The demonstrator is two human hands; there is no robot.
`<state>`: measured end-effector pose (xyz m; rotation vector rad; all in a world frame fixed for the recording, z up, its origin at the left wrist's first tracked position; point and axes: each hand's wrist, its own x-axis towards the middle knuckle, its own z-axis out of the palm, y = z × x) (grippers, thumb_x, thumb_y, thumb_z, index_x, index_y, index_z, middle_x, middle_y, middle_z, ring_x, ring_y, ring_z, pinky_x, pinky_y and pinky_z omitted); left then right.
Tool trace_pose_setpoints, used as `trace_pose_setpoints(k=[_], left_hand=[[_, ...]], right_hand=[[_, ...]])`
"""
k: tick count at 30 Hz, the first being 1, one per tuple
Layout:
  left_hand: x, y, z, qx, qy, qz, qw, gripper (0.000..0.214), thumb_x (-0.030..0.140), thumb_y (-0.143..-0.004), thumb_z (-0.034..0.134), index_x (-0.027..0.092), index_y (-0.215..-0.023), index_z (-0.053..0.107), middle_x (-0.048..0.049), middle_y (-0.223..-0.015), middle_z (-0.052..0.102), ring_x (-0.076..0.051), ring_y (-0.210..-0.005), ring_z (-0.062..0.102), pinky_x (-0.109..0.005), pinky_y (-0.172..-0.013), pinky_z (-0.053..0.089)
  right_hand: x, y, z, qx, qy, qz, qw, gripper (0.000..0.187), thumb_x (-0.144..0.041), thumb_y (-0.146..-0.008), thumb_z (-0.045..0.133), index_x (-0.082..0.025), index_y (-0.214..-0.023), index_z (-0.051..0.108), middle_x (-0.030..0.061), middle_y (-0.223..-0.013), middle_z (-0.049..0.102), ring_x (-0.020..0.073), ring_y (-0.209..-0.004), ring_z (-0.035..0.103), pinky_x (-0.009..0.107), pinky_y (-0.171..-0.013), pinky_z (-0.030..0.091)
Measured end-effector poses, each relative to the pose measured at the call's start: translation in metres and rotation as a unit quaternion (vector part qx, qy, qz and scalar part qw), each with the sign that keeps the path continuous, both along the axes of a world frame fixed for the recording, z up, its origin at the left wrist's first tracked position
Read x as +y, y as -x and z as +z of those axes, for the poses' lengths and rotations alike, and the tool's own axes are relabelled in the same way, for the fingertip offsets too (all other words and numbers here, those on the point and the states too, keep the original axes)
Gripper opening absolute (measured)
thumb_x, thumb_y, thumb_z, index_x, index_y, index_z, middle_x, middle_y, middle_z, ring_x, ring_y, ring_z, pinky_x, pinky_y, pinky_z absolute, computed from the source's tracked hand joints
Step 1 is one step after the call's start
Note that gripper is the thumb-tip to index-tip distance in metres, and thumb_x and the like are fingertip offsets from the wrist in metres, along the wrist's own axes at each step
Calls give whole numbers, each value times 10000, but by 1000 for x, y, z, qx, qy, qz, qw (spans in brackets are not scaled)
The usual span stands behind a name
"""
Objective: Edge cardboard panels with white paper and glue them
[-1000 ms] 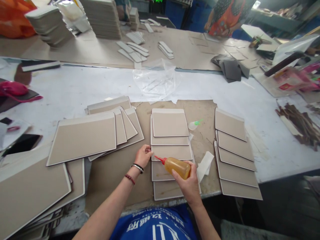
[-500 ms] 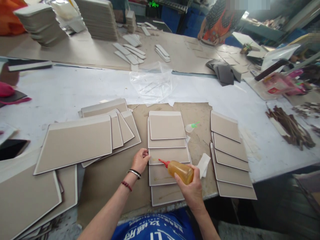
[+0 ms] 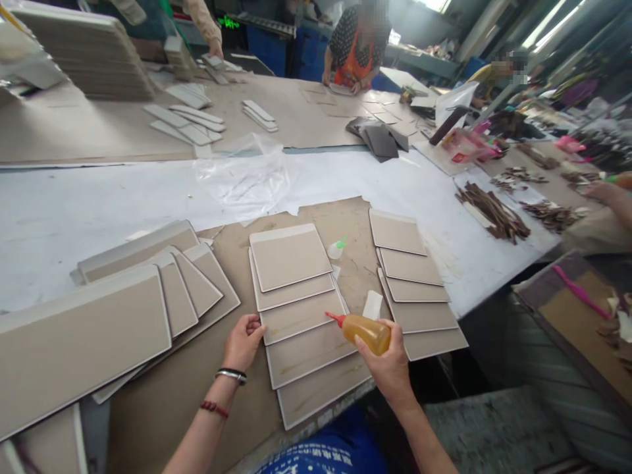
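Observation:
My right hand (image 3: 388, 355) is wrapped round a squeeze bottle (image 3: 368, 334) of amber glue, its red nozzle tip just over the third panel. That beige panel (image 3: 301, 316) belongs to an overlapping column in front of me, and each panel has a pale border. Streaks of glue show on the lower panels (image 3: 316, 362). At the column's left side, my left hand (image 3: 245, 342) is closed, its curled fingertips on the third panel's edge. A small clear bottle with a green tip (image 3: 336, 248) lies right of the column, near a white paper scrap (image 3: 372, 305).
More overlapping panels lie left (image 3: 99, 329) and right (image 3: 415, 283) on brown board (image 3: 222, 237). Beyond are a clear plastic bag (image 3: 241, 174), dark grey pieces (image 3: 378, 138), brown strips (image 3: 494, 210) and a panel stack (image 3: 89, 52). Co-workers (image 3: 355, 52) stand across the table; another's arm (image 3: 612, 197) shows right.
The view has swung right. The nozzle has moved rightward across the third panel, and a glue streak now runs along it. My left hand stays at the panel's left edge.

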<state>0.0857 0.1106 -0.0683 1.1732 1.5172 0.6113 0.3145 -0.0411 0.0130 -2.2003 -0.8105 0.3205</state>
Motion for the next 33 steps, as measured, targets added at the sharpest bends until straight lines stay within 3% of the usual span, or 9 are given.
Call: trace_pose_setpoints(k=[7,11,14,18,20,27,33], left_hand=[[1,-1,6,23,6,-3,1000,361,415,-467,618,189,-739,546,4,-619,594,-182,-599,579,-348,-664,484],[1,-1,5,23,1,-5,1000,355,413,-469,629,188,-733,550,11,-601,593,-180,-594,581,-344,-649,486],[2,0,4,9,6,-1,1000,345,394,-471,640,185,-729,551,9,-605,598,-180,-598,583,-350,-661,488],[4,1,5,-26,24,2,999,329,344,-473,638,169,-739,555,5,-608,598,-170,-609,579,-333,-658,483],[4,1,5,-42,34,3,999,322,323,-490,626,163,-757,549,6,-604,597,-160,-595,578,-319,-631,484],[6,-2,3,-25,21,15,999,282,342,-599,568,156,-809,543,24,-554,561,-151,-530,560,-294,-539,469],[21,-9,4,50,-22,35,998,206,266,-654,525,160,-824,573,-10,-653,587,-168,-634,558,-313,-651,435]], right_hand=[[-6,-18,-2,-19,7,-30,999,517,-411,-601,665,-232,-1020,422,40,-943,540,204,-809,566,382,-752,477],[-3,-10,1,9,-11,-47,999,526,-410,-581,681,-228,-1008,433,40,-934,555,212,-819,574,383,-753,482],[3,9,3,118,-34,-50,991,525,-393,-572,702,-227,-992,433,30,-895,586,207,-786,596,369,-743,496],[15,36,-2,335,-83,-15,938,485,-381,-620,693,-212,-989,427,36,-893,631,210,-827,619,356,-761,504],[23,45,-6,379,-100,2,920,459,-376,-640,686,-207,-987,437,37,-913,637,210,-850,620,357,-778,499],[63,51,-8,340,-96,16,935,528,-355,-567,738,-196,-975,445,21,-864,640,210,-809,626,360,-750,501],[86,56,-10,311,-84,45,946,499,-366,-586,719,-211,-957,424,23,-865,625,206,-796,623,359,-731,511]])
